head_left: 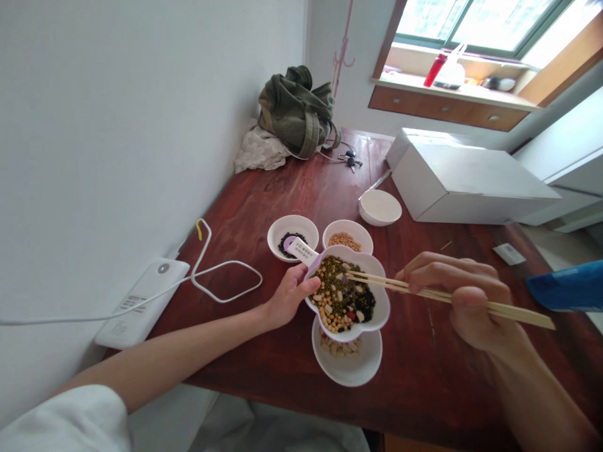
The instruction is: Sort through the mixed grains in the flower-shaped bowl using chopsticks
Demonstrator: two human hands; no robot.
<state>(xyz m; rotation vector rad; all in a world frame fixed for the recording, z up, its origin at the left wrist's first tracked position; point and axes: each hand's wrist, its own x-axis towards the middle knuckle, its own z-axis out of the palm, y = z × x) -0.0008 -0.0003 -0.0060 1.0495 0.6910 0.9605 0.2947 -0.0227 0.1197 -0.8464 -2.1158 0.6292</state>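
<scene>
- Pinching the flower-shaped bowl by its left rim with the left hand.
- Holding it partly over a small bowl near the tabletop's front edge.
- Gripping chopsticks in the curled right hand, with tips among mixed beans; possibly nipping one, too small to tell.

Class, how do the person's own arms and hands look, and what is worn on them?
The left hand and right hand are bare, with no gloves or rings visible. A loose white sleeve shows at the lower left, leaving the left forearm bare. No right sleeve shows.
</scene>
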